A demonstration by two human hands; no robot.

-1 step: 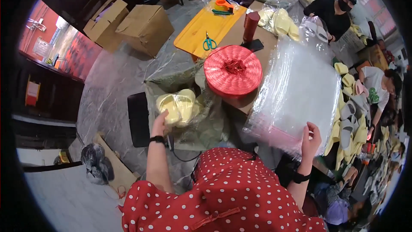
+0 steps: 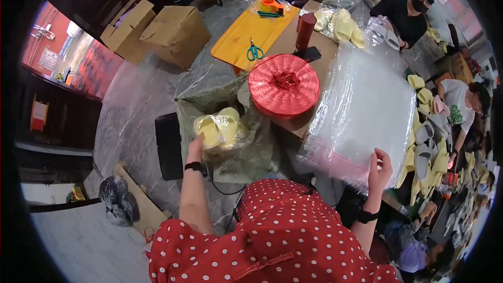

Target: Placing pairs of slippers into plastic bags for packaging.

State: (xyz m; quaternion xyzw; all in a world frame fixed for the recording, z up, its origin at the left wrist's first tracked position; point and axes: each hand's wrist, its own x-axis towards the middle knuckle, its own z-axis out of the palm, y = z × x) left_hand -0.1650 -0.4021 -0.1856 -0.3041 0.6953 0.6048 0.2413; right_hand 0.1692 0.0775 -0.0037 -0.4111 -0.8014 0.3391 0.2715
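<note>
A pair of pale yellow slippers [image 2: 216,130] in a clear bag lies at an open greenish sack [image 2: 246,165], left of the table. My left hand [image 2: 195,150] is at the slippers' left edge, fingers stretched toward them and partly hidden; it does not appear to grip them. My right hand [image 2: 381,166] hovers at the near right edge of a stack of clear plastic bags [image 2: 367,105] with a pink lower band. Its fingers are loosely bent and apart, with nothing visible in them. A large roll of red twine [image 2: 284,97] stands between the sack and the bags.
Teal scissors [image 2: 254,51] and orange tape [image 2: 271,4] lie on a yellow board [image 2: 236,36]. A dark red bottle [image 2: 305,31] stands behind the twine. Loose slippers [image 2: 424,147] pile up at right, with co-workers beyond. Cartons [image 2: 175,36] stand on the floor at back left.
The bagged slippers have shifted slightly right and look smaller, a little away from my left hand. My right hand stays at the bag stack.
</note>
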